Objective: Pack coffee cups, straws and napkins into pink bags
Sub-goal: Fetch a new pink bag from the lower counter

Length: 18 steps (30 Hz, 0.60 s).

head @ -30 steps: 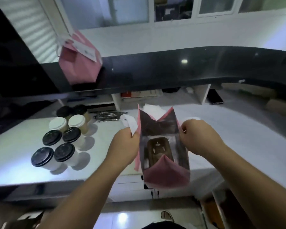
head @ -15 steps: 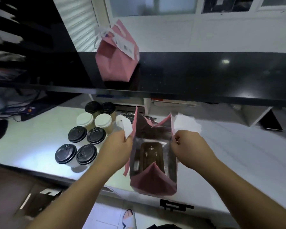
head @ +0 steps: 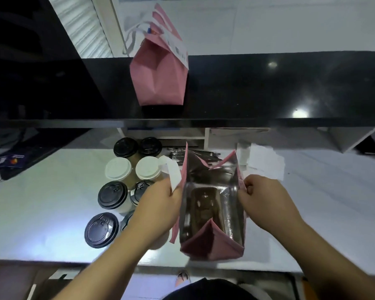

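Observation:
An open pink bag (head: 210, 245) with a silvery lining stands on the white counter near its front edge. A brown cardboard cup holder (head: 205, 206) lies at its bottom. My left hand (head: 160, 202) grips the bag's left rim beside its white handle (head: 173, 172). My right hand (head: 266, 202) pinches the right rim. Several lidded coffee cups (head: 119, 169), with black and white lids, stand in a cluster left of the bag. Wrapped straws (head: 204, 153) lie behind the bag. White napkins (head: 266, 159) sit at the back right.
A second pink bag (head: 160, 79), folded shut with a receipt on it, stands on the raised black shelf (head: 268, 89) behind the counter (head: 41, 213). Dark gear and cables lie at the far left. A dark phone-like thing (head: 368, 146) rests at the right under the shelf.
The view has tilted down and shifted so the counter and bag look closer. Both hands keep hold of the bag's rims and hold its mouth open.

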{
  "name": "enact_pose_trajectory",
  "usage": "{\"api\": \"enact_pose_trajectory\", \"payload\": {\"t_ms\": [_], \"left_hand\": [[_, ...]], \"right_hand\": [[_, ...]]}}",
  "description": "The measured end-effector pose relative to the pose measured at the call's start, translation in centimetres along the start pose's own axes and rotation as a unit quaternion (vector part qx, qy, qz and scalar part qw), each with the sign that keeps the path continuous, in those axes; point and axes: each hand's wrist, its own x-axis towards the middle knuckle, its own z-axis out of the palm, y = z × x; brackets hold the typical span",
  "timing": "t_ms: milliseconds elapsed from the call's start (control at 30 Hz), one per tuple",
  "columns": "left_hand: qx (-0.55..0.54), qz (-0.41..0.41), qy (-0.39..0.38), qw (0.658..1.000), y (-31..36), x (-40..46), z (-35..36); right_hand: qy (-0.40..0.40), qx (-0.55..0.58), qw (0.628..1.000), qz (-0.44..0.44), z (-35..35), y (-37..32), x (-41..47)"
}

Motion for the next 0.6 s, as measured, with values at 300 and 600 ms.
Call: {"api": "enact_pose_trajectory", "payload": {"t_ms": [300, 600], "left_hand": [[-0.063, 0.054, -0.171, 0.982, -2.8, 0.2, -2.6], [0.284, 0.020, -0.111, 0.952, -11.6, -0.7, -2.9]], "right_hand": [[-0.006, -0.012, 1.000, 0.012, 0.6, -0.9, -0.1], [-0.013, -0.024, 0.999, -0.026, 0.5, -0.2, 0.1]]}}
